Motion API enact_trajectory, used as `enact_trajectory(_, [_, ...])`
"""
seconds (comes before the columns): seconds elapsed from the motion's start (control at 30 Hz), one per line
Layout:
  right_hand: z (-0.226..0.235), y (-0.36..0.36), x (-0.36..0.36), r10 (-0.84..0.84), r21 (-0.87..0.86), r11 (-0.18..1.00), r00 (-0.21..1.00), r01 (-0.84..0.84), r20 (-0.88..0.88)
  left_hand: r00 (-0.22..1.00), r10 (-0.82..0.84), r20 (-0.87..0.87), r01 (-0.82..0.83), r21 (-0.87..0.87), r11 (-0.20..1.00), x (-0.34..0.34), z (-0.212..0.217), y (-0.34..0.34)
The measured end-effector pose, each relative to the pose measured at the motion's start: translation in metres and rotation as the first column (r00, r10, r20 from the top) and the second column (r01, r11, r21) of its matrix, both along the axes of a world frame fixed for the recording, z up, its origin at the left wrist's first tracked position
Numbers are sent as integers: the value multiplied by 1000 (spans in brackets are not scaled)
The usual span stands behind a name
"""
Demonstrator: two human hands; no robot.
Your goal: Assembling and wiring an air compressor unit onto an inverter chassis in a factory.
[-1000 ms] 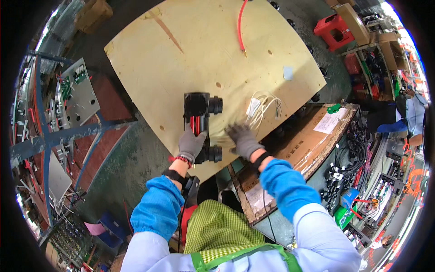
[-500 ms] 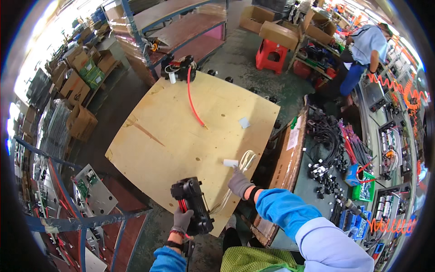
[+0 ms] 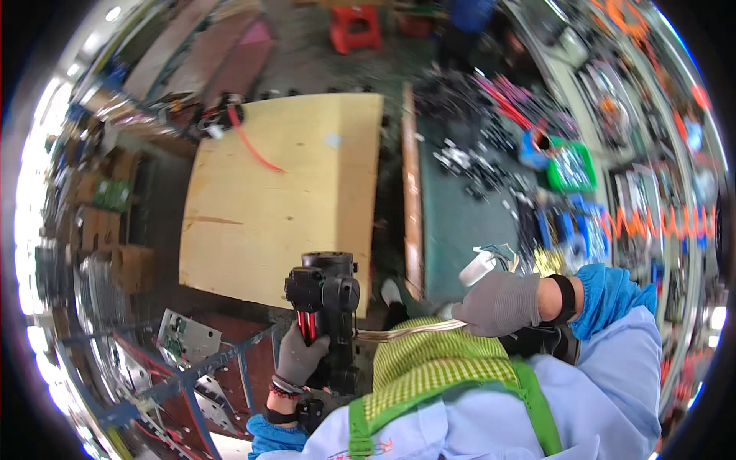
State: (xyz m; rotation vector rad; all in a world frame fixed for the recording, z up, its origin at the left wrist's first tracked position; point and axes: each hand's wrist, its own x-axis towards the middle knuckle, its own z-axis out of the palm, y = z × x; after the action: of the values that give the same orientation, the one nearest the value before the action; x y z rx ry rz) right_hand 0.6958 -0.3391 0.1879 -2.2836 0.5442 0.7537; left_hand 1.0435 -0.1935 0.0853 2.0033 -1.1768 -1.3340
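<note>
My left hand [image 3: 300, 354], in a grey glove, is wrapped round the red bars of a black pump-like device [image 3: 336, 295], held upright over the near edge of a plywood board [image 3: 261, 253]. From the device a pale cable [image 3: 414, 331] runs right, across my apron, to my gloved right hand [image 3: 498, 304]. That hand is closed round the cable. A white plug-like piece [image 3: 477, 268] with thin coloured wires at its end sticks out beyond the fingers. The hand covers part of the cable.
Another black device [image 3: 222, 115] with a red hose [image 3: 251, 146] stands on the board's far left corner. Right of it, a green bench [image 3: 452, 230] carries black cables, a green bin [image 3: 571, 165] and blue bins. A blue-framed rack [image 3: 184, 376] stands at lower left.
My right hand has moved right and nearer my body, drawing the cable off the board and across my apron. The left hand still grips the device. The view has swung right and down.
</note>
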Motion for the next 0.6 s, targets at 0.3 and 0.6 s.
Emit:
enact_trajectory(0.3, [-17, 150, -168, -388, 271, 871, 913, 409, -129, 586, -794, 159, 791, 99, 604, -140, 19, -17])
enact_trajectory(0.6, [-45, 278, -259, -672, 396, 663, 738, 636, -59, 235, -971, 33, 961, 146, 237, -294, -58, -23])
